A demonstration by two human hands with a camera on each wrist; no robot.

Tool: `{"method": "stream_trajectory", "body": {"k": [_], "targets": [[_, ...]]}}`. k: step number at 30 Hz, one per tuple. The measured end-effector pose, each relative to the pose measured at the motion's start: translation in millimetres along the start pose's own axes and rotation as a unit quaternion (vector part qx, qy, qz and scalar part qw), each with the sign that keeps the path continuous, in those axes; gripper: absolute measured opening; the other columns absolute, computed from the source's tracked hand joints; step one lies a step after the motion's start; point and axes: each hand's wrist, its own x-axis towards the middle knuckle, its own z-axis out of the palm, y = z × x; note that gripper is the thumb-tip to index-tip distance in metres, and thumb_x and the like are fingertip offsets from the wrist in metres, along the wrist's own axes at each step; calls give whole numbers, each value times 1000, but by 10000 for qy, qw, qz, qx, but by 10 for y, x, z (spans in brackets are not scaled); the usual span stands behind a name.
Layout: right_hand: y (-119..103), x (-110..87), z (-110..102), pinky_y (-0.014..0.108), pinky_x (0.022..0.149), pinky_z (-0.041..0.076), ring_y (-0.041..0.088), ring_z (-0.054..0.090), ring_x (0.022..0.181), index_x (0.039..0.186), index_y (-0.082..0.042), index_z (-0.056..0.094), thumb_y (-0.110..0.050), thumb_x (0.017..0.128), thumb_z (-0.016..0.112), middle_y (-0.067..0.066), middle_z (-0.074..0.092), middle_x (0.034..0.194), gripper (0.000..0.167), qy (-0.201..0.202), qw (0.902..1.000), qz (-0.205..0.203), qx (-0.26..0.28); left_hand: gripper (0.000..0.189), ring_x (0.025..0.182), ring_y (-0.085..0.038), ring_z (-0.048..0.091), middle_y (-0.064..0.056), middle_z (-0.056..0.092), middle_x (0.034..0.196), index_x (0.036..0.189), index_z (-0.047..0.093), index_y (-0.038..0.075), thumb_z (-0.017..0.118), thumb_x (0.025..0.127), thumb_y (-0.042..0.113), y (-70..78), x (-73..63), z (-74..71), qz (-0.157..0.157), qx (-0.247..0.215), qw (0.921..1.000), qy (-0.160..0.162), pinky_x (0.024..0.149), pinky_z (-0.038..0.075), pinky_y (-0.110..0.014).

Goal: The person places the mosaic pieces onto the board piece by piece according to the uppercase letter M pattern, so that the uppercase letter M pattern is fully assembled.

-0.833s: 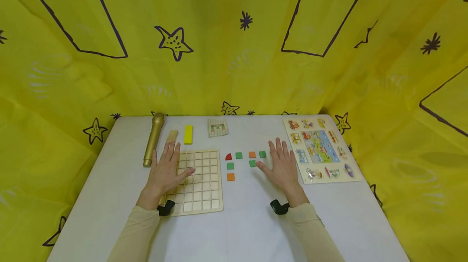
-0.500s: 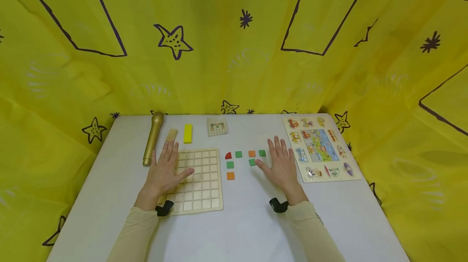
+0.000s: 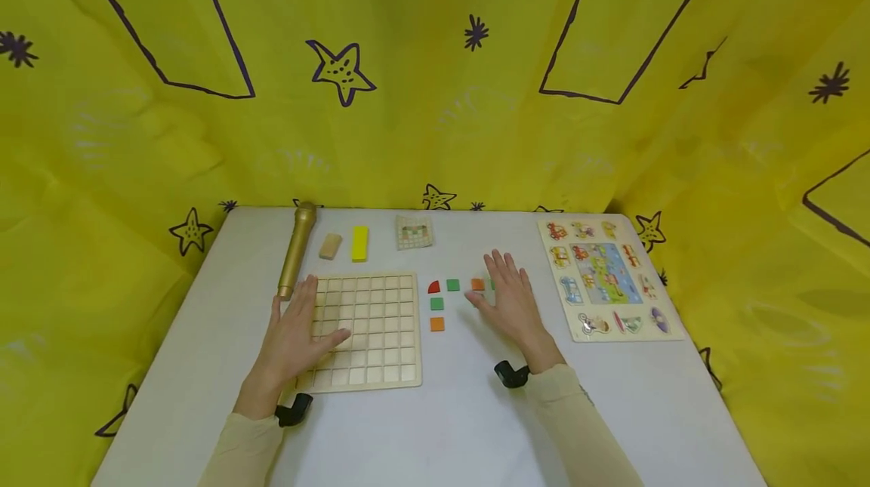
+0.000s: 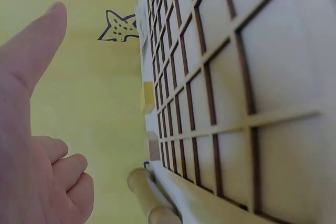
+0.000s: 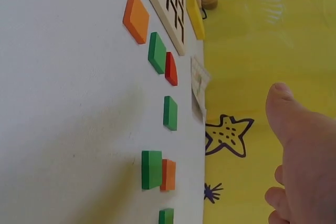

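My left hand [image 3: 292, 340] hovers over the left side of a wooden grid board [image 3: 381, 336], thumb spread and holding nothing. In the left wrist view the bare cells of the board [image 4: 283, 61] lie beside the hand. Over the small tiles, my right hand [image 3: 510, 309] is raised with fingers extended and nothing in them. Between the hands are an orange tile [image 3: 437, 324], a green tile [image 3: 437, 304], a red quarter-round piece [image 3: 434, 288] and another green tile [image 3: 453, 285]. An orange tile [image 3: 478, 285] is partly covered by the right fingers. One green tile [image 5: 152, 170] shows only in the right wrist view.
A gold microphone [image 3: 297, 249], a plain wooden block [image 3: 330, 246] and a yellow block [image 3: 359, 244] lie behind the board. Farther back is a gridded pattern card [image 3: 414, 232]. A picture puzzle board [image 3: 553, 306] lies at the right. Yellow curtains [image 3: 408, 132] enclose the table.
The head view has shifted slightly. My left hand has drawn back and left, uncovering the wooden block and more of the grid. My right hand has moved a little left over the tiles.
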Motion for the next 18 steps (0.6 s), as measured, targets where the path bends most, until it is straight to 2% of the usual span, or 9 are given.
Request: {"method": "stream_trajectory", "body": {"k": [6,11,15,18], "targets": [[-111,105,55,53,114,16,33,19,145,149,-1,35,-42,94,63,18,34,153,75,-196,9989,-205,385,110,142,-38,23,-23,22,157,154,13,-3,67,83,61,-70,-192,-19,-188,-124,9997,37,110,4,-64],[-214,217,116,51,113,21,35,29,140,141,3,47,-36,95,65,21,47,143,63,-314,9982,-467,207,112,139,-44,26,-29,23,154,152,13,-8,69,82,60,-120,-347,-57,-508,-448,9976,-155,109,11,-65],[-294,306,177,48,110,29,36,43,129,134,4,55,-28,95,67,20,56,132,52,-325,9970,-704,76,117,135,-54,26,-32,22,153,152,11,-8,72,79,60,-169,-473,-72,-861,-674,9933,-364,106,20,-66],[-338,362,235,46,106,35,34,50,121,128,2,61,-23,93,69,17,60,124,44,-381,9960,-807,82,120,133,-56,26,-33,23,152,151,12,-9,75,77,60,-200,-562,-72,-1044,-729,9906,-491,105,22,-66]]}}
